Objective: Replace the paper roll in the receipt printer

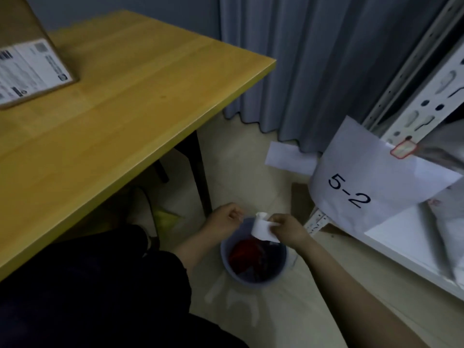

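Note:
A small white paper roll (261,228) with a loose strip of paper hangs over a round bin on the floor. My right hand (287,228) pinches the strip and the roll from the right. My left hand (226,218) is curled close to the roll's left side; whether it touches the roll is unclear. The receipt printer is not in view.
The grey-blue bin (228,262) holds dark and red waste. A yellow wooden table (120,96) with a cardboard box (32,64) fills the left. A white metal shelf (414,249) with a paper sheet marked 5-2 (371,177) stands at the right, grey curtains (313,59) behind.

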